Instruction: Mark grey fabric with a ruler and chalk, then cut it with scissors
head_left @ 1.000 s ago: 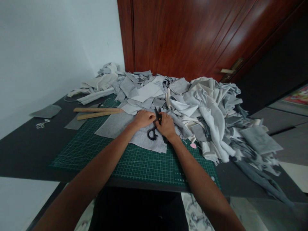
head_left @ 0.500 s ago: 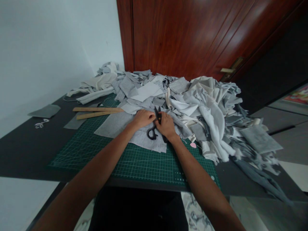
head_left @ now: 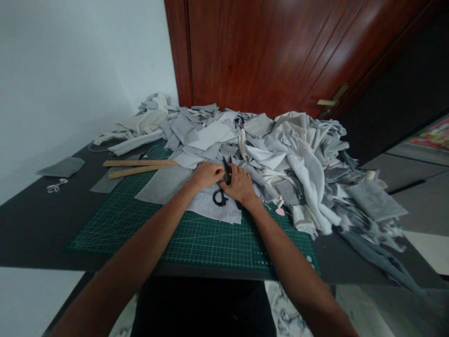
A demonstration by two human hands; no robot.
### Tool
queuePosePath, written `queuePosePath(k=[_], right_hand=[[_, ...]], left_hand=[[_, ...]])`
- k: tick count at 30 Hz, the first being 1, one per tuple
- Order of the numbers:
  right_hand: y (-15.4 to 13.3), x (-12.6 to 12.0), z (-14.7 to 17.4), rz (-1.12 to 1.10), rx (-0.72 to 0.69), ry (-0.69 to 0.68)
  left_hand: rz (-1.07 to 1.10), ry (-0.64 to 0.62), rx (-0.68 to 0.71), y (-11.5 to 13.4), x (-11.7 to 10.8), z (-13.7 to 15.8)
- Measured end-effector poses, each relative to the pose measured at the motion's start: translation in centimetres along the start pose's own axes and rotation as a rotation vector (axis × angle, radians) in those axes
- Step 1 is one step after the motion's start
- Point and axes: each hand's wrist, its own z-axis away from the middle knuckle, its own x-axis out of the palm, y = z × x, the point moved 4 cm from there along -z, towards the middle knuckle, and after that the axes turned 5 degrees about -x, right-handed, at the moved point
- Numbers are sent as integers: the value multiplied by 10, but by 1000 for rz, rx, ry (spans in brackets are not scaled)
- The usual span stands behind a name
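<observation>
Black-handled scissors (head_left: 220,198) lie at a slant over a piece of grey cloth (head_left: 161,186), their dark blades pointing away from me and parted at the tips. My right hand (head_left: 240,185) is closed around the middle of the scissors, thumb on the near side, covering the pivot and part of the handles. Just left of the blades, my left hand (head_left: 206,174) rests low over the cloth with its fingers curled in and thumb against forefinger. Whatever may be between those fingertips is hidden.
A green cutting mat (head_left: 210,243) lies beneath the cloth. Two wooden rulers (head_left: 140,169) lie at the left. Heaped grey and white fabric scraps (head_left: 301,159) fill the back and right, against a wooden door (head_left: 252,56). A pink tag-like piece (head_left: 279,212) sits right of my hand.
My right hand has settled further over the scissors, covering more of the pivot. My left hand stays curled beside the blades. The whole view has shifted slightly.
</observation>
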Motion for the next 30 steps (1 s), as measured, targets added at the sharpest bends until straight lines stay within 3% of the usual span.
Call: queuePosePath(k=[6, 13, 23, 27, 30], right_hand=[[-2, -7, 2, 26, 78, -5], [23, -14, -3, 22, 209, -8], [54, -25, -3, 19, 201, 94], [51, -31, 1, 38, 209, 154], [43, -39, 19, 38, 131, 243]], left_hand=[[25, -6, 4, -1, 0, 0], [56, -2, -2, -2, 0, 1], [141, -16, 30, -10, 5, 4], [165, -18, 42, -12, 6, 4], [190, -9, 65, -5, -3, 5]])
